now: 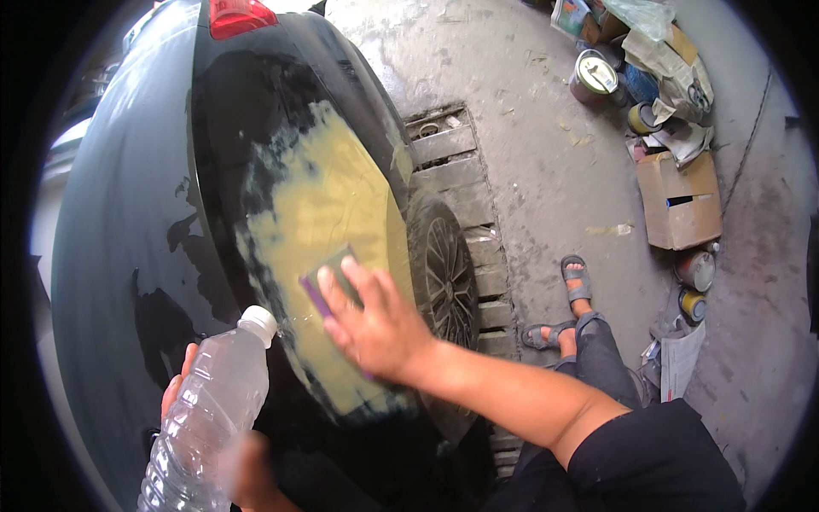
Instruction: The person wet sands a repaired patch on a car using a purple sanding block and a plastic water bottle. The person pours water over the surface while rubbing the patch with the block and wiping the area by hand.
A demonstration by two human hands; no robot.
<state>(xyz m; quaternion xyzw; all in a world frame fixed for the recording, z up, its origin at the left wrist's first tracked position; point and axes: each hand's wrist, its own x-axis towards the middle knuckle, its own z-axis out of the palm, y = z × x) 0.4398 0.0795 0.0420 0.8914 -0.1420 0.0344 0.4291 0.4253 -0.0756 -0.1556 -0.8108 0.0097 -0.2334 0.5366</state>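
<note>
Squarely on the yellow-green filler patch (328,213) of the black car's rear panel (128,213), the right hand (375,328) lies flat, fingers spread, pressing a purple-edged sanding block (322,282) against it. Below and left of that patch, the left hand (243,469) grips a clear plastic bottle with a white cap (209,410), held upright just beside the panel.

**Concrete workshop floor with drain grate and clutter**

A grey, stained concrete floor (554,162) is seen under daylight. A slatted drain grate (465,205) is set into it. Toward the floor's upper right corner, paint cans (593,77), crumpled papers (674,68) and an open cardboard box (680,198) are heaped; more tins (695,286) are stood near the right edge.
</note>
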